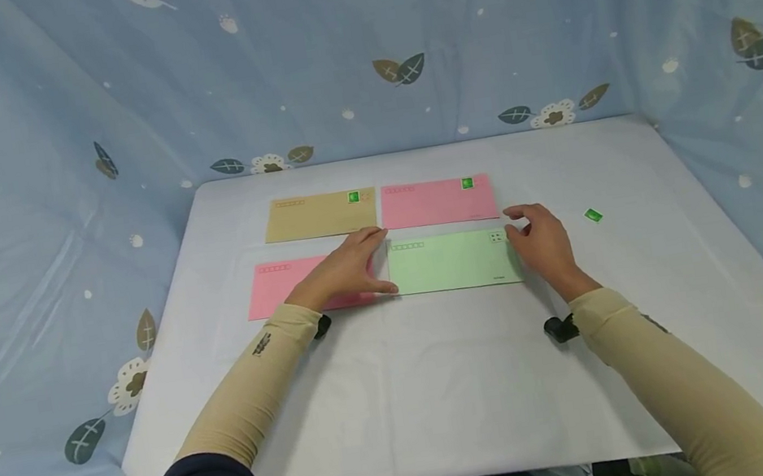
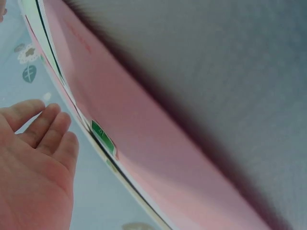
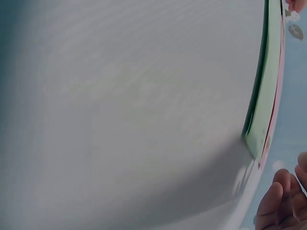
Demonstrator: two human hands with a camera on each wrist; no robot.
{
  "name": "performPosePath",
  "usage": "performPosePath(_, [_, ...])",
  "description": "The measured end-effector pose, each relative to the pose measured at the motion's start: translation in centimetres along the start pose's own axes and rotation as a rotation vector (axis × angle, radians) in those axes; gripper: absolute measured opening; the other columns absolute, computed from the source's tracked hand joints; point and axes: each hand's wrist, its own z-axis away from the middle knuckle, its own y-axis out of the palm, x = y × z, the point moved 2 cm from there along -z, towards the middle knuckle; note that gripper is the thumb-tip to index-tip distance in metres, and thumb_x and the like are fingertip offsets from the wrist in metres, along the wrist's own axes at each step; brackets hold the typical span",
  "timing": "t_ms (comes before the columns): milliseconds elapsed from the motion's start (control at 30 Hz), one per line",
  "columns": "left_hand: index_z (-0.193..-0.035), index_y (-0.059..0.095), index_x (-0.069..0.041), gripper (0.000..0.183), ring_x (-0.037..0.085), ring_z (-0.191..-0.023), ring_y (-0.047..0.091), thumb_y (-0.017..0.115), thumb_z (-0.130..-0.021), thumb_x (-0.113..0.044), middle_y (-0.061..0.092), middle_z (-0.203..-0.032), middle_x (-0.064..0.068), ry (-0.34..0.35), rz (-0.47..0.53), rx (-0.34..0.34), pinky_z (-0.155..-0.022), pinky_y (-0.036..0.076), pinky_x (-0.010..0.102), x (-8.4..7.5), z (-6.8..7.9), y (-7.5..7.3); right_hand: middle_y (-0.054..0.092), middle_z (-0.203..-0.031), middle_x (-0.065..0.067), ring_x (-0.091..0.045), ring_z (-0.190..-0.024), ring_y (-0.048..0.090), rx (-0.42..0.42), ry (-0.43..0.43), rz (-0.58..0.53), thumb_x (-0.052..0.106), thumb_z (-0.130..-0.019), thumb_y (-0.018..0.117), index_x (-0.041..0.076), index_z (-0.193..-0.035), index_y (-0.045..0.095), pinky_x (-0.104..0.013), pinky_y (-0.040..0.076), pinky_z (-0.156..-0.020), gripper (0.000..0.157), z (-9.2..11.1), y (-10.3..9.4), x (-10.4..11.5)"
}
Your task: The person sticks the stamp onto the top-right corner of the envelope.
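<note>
A light green envelope (image 1: 455, 261) lies flat, with a small printed square in its upper right corner. My left hand (image 1: 345, 266) is spread above a pink envelope (image 1: 281, 286), its thumb and fingertips by the green envelope's left edge. That hand covers the pink envelope's right part, where the left wrist view shows a green stamp (image 2: 103, 138). At the green envelope's right edge is my right hand (image 1: 543, 242), fingers bent and thumb near the corner, pinching nothing visible. Whether either hand touches paper is unclear. A loose green stamp (image 1: 593, 214) lies right of it.
Behind are a tan envelope (image 1: 319, 216) and another pink envelope (image 1: 436, 205), each bearing a green stamp at its upper right. All lie on a white-covered table (image 1: 448, 384). A blue patterned curtain (image 1: 324, 49) surrounds the back and sides.
</note>
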Motion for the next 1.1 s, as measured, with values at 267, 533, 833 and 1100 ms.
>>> performPosePath(267, [-0.161,0.026,-0.006,0.119,0.029,-0.151,0.026,0.083,-0.074,-0.064,0.027,-0.164,0.012,0.012,-0.011,0.004,-0.122,0.028,0.043,-0.2,-0.3,0.0,0.061,-0.127,-0.017,-0.030,-0.093,0.060,-0.029,0.004,0.004,0.013,-0.101,0.058,0.003,-0.132,0.065,-0.037,0.047,-0.070,0.033,0.3,-0.9,-1.2])
performPosePath(533, [-0.161,0.027,-0.005,0.119,0.027,-0.151,0.026,0.084,-0.074,-0.064,0.027,-0.164,0.011,-0.003,-0.016,0.011,-0.122,0.028,0.042,-0.3,-0.7,0.3,0.061,-0.127,-0.016,-0.029,-0.094,0.061,-0.041,0.021,0.016,0.014,-0.101,0.059,0.003,-0.132,0.065,-0.036,0.047,-0.072,0.033,0.5,-1.6,-2.4])
performPosePath(833, [-0.161,0.025,-0.003,0.126,0.028,-0.152,0.022,0.084,-0.070,-0.068,0.023,-0.166,0.012,-0.019,-0.034,0.033,-0.122,0.027,0.043,-0.2,-0.9,0.4,0.062,-0.126,-0.019,-0.032,-0.094,0.062,-0.061,0.013,0.019,0.013,-0.101,0.058,0.000,-0.131,0.065,-0.039,0.048,-0.074,0.033,0.6,-2.3,-3.1])
performPosePath(1100, [-0.161,0.025,-0.003,0.126,0.026,-0.154,0.019,0.082,-0.070,-0.070,0.021,-0.167,0.011,-0.032,-0.048,0.059,-0.123,0.027,0.041,-0.4,-0.9,1.1,0.061,-0.126,-0.020,-0.035,-0.095,0.063,-0.062,0.018,0.022,0.015,-0.101,0.056,-0.001,-0.130,0.065,-0.042,0.049,-0.075,0.034,1.0,-2.8,-4.0])
